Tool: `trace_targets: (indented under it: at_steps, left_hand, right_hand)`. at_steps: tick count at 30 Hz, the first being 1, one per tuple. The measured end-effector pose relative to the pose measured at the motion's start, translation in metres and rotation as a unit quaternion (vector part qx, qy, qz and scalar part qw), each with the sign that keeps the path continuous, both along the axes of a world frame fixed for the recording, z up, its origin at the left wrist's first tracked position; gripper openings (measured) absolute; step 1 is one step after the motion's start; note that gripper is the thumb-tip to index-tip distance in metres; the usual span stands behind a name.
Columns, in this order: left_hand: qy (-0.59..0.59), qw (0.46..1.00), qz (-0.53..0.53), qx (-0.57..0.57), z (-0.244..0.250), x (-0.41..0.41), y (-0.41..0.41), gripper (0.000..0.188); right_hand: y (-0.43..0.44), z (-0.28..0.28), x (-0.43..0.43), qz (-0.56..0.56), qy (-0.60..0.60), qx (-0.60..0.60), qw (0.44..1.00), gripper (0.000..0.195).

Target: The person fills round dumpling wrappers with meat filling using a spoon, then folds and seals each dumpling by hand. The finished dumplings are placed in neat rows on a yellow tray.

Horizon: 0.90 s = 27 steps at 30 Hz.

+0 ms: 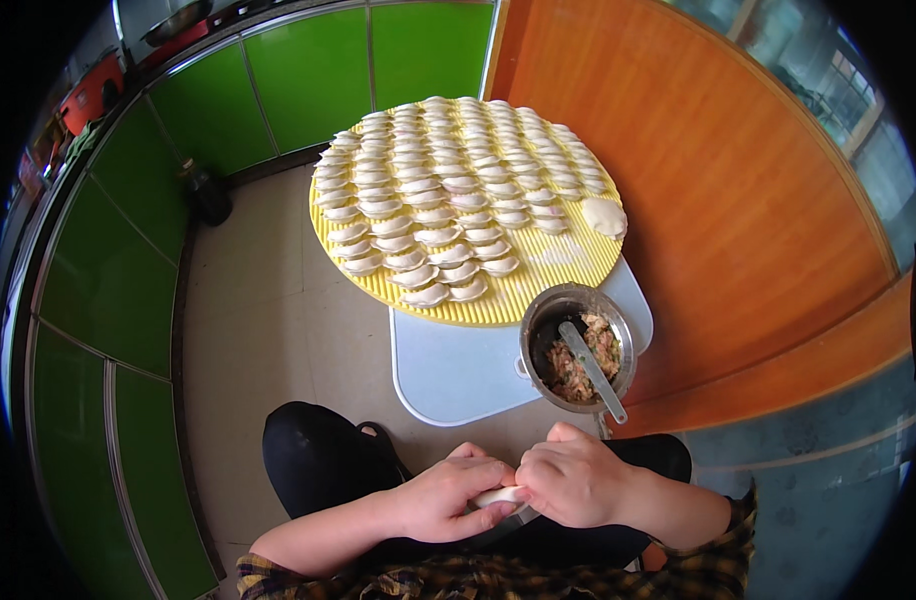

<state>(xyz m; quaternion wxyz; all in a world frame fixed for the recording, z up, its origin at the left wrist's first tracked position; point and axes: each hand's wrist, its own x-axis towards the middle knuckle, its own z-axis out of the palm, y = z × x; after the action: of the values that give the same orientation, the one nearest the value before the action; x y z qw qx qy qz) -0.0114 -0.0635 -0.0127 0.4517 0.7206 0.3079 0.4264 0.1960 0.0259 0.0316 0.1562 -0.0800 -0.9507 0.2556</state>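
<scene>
My left hand [458,495] and my right hand [574,476] meet above my lap, both pinching a white dough dumpling [497,496] between their fingers; part of it is hidden by them. Beyond them a round, ridged yellow board [503,304] carries many rows of folded dumplings [435,217]. On the board's right edge lies a pale lump or stack of dough [604,217], with a floury patch nearby. A metal pot [529,352] stands just beyond my right hand, holding minced filling [574,375] and a flat metal spatula [593,371] that leans across its rim.
The board and pot rest on a light blue table [450,367]. Green cabinets [300,90] line the left and back, with a dark bottle [205,193] on the floor beside them. An orange wooden panel [713,210] rises at the right. My knees flank the space below the table.
</scene>
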Motion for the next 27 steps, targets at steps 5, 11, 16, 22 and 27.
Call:
trace_targets:
  at_steps: [5,11,16,22,27]
  left_hand:
    - [0.001,1.0,0.012,-0.025,-0.003,0.005,-0.002,0.021]
    - [0.022,0.996,0.053,-0.062,0.005,0.008,-0.003,0.021]
    - [0.019,0.989,0.046,-0.139,0.01,0.008,-0.007,0.022]
    - [-0.02,0.98,0.061,-0.191,0.01,0.012,-0.008,0.025]
    - [-0.035,0.977,0.046,-0.205,0.014,0.011,-0.008,0.029]
  right_hand:
    - [-0.003,-0.003,0.003,-0.013,0.025,-0.036,0.999,0.021]
    - [-0.008,-0.004,0.004,-0.061,0.024,-0.051,0.997,0.021]
    - [-0.009,-0.009,0.004,-0.072,0.053,-0.048,0.995,0.023]
    - [-0.014,-0.006,0.005,-0.102,0.047,-0.04,0.993,0.018]
    - [-0.009,-0.013,0.005,-0.096,0.087,-0.054,0.99,0.021]
